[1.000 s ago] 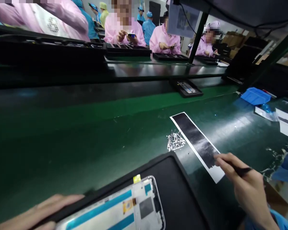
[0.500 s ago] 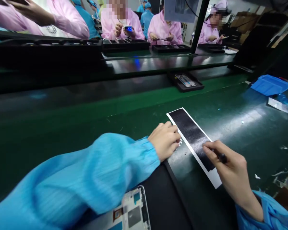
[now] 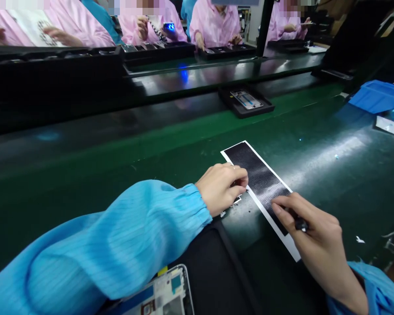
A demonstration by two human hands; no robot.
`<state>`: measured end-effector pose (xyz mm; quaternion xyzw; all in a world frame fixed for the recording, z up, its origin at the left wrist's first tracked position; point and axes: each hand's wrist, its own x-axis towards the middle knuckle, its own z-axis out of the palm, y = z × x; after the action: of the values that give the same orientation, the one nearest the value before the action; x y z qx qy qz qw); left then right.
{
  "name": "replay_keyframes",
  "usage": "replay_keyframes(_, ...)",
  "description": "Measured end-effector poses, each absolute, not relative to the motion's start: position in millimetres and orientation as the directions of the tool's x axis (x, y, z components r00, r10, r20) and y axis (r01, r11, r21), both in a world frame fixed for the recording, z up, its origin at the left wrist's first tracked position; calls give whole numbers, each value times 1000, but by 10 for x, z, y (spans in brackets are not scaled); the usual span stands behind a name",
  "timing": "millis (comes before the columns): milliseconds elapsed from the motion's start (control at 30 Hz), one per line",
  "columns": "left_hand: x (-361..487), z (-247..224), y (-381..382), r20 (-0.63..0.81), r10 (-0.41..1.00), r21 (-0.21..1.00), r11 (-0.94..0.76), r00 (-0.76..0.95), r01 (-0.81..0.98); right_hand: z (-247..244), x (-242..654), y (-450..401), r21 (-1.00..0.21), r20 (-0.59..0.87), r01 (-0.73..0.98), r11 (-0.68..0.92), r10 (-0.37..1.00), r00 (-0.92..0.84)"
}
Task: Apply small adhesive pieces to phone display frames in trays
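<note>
A white-edged sheet of black strips (image 3: 256,175) lies slanting on the green table. My left hand (image 3: 222,186) is at its left edge, thumb and fingers pinched together; what they hold, if anything, is too small to name. Small white scraps (image 3: 223,214) lie under that hand. My right hand (image 3: 310,232) rests over the sheet's lower right end, its fingers closed round a dark, pen-like tool (image 3: 301,225). Below my left sleeve, a silver phone frame (image 3: 170,288) sits on a black tray (image 3: 213,267), partly covered by the sleeve.
Farther back, a black tray (image 3: 269,108) bears another phone frame (image 3: 248,99). At the right are a blue bin (image 3: 377,96) and a clear plastic bag (image 3: 392,126). People in pink sit across the bench behind black trays (image 3: 160,52). White scraps (image 3: 360,239) lie at the right.
The view has shifted slightly, with the far bench higher in it. My left fingers have drawn together at the sheet's edge. My right hand still grips the dark tool.
</note>
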<state>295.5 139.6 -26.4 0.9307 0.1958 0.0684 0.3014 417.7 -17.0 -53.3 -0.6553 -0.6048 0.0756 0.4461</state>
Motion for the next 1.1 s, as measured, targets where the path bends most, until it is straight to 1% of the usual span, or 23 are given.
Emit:
replay_keyframes(100, 2941, -219, 1368, 61, 465, 664, -680, 883, 313, -536, 4172, -156, -711, 395, 692, 125, 885, 246)
replay_keyframes(200, 2901, -216, 1353, 81, 512, 707, -634, 855, 313, -535, 4158, -126, -752, 342, 649, 110, 908, 242)
replay_keyframes(333, 2828, -229, 1333, 69, 484, 752, -600, 872, 274, -520, 4119, -7, -804, 294, 588, 89, 919, 263)
replay_keyframes(433, 2793, -226, 1312, 52, 453, 779, -576, 890, 248, -509, 4081, 122, -851, 229, 520, 66, 940, 255)
replay_keyframes(600, 2750, -242, 1274, 42, 461, 790, -558, 886, 253, -505, 4061, 236, -891, 154, 453, 6, 945, 290)
replay_keyframes(700, 2697, -294, 1277, 27, 510, 774, -555, 860, 305, -505, 4082, 239, -894, 169, 448, -3, 925, 342)
replay_keyframes(767, 2655, -324, 1293, 20, 566, 754, -550, 824, 359, -504, 4092, 230, -883, 209, 470, 13, 906, 368)
replay_keyframes(867, 2616, -307, 1295, 14, 660, 760, -496, 751, 421, -492, 4071, 184, -825, 329, 560, 76, 871, 366)
replay_keyframes(900, 2616, -281, 1280, -7, 678, 781, -455, 735, 428, -483, 4053, 155, -790, 387, 603, 111, 853, 349)
replay_keyframes(967, 2636, -211, 1223, -98, 680, 843, -331, 727, 424, -459, 4011, 78, -699, 513, 687, 197, 807, 291)
replay_keyframes(1033, 2674, -139, 1138, -209, 641, 897, -176, 738, 406, -429, 3972, -16, -546, 644, 784, 297, 747, 166)
replay_keyframes(1100, 2713, -89, 1046, -278, 609, 923, -44, 743, 381, -407, 3951, -117, -323, 710, 868, 376, 704, -41)
